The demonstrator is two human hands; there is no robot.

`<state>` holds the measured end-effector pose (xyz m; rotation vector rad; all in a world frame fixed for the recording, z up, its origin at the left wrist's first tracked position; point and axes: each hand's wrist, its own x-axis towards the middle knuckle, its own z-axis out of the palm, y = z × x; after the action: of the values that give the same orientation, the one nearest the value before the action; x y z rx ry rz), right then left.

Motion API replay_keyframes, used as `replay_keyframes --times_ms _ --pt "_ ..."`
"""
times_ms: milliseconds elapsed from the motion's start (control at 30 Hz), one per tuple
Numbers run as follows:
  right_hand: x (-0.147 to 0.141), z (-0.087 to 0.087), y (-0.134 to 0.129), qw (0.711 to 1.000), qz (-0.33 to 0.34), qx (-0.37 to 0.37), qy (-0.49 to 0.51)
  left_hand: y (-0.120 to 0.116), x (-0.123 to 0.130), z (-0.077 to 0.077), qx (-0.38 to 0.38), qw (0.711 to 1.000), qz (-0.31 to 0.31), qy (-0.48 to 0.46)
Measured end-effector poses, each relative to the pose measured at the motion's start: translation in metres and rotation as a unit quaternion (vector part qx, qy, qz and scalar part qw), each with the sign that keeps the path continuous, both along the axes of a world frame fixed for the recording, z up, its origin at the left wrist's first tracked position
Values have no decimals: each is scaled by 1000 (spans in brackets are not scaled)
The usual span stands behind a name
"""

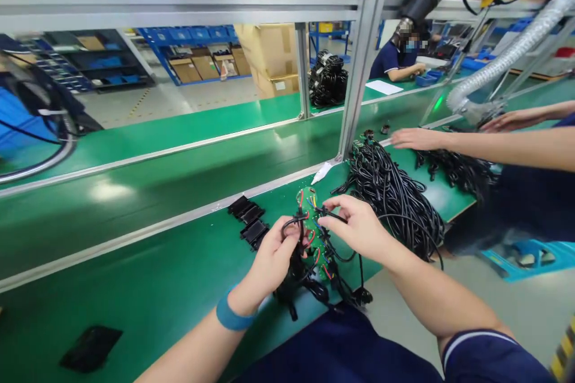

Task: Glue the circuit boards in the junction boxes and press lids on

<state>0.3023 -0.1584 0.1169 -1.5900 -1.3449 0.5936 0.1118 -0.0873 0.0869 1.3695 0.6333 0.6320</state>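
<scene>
A green circuit board (309, 194) with red, yellow and blue wires is held up over the bench edge. My left hand (279, 248) is closed on a black cable at the board's left side. On the other side, my right hand (354, 224) pinches another black cable (335, 214) between thumb and fingers. More black cables (314, 290) hang below the board near my lap. Black plastic housings (251, 224) lie on the green bench just left of my hands. A white tube with a pointed tip (321, 172) rests behind the board.
A big heap of black cables (395, 191) lies to the right. Beyond it, a co-worker's hand (417, 139) reaches over more cables. A metal post (359, 60) rises behind the bench. A black flat piece (91, 348) lies at the front left.
</scene>
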Motion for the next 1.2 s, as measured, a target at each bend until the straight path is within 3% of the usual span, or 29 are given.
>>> replay_keyframes --times_ms 167,300,467,667,767,900,1033,1200 --pt "9 -10 -19 983 96 -154 13 2 4 -3 -31 999 11 -2" --pt "11 -15 -21 982 129 -136 -14 4 4 2 -26 999 1 25" --pt "18 -8 -12 984 128 -125 4 11 4 15 107 972 -132 160" --pt "20 -7 -20 987 116 -110 -23 12 12 14 171 952 -134 217" --pt "18 -16 -30 981 117 -150 -36 11 18 13 165 955 -150 197" --pt "14 -37 -41 969 111 -221 -4 14 22 7 133 971 -114 165" --pt "14 -53 -47 967 123 -221 -2 17 22 1 115 975 -111 155" --pt "18 -58 -52 963 136 -224 57 16 23 0 67 982 -108 141"
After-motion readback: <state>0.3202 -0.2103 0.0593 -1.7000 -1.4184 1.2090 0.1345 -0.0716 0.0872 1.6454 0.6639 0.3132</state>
